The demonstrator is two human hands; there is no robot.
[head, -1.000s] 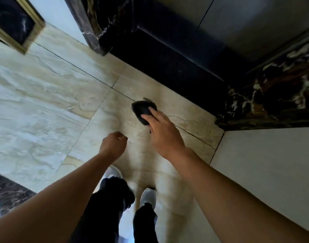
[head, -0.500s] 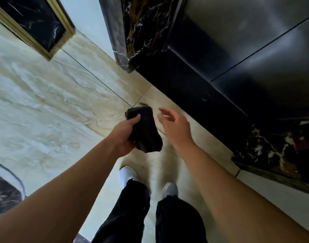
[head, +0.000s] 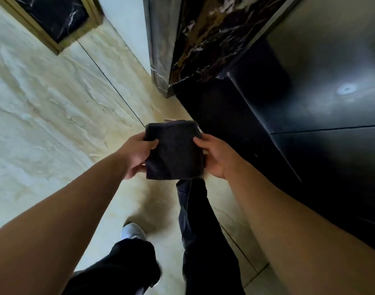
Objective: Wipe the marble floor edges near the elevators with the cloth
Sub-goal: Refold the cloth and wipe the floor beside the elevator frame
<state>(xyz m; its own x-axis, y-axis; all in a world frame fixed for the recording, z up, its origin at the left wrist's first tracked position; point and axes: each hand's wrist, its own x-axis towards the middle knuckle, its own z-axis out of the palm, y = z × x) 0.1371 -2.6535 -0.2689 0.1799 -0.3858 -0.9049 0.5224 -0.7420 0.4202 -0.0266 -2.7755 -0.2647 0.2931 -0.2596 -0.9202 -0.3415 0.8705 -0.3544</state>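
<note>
The cloth [head: 175, 151], folded and dark, is held at frame centre, above the marble floor [head: 54, 116], pinched at its edges by 2 hands: left hand [head: 137, 155] and right hand [head: 214, 158]. If grip is loosened, it could unfold or be dropped.

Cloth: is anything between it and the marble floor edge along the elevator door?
Nothing visible. The folded cloth is held off the floor by the left hand and right hand, one on each side. The floor edge beside the dark elevator door lies bare; only the person's own trouser leg is below the cloth.
</note>
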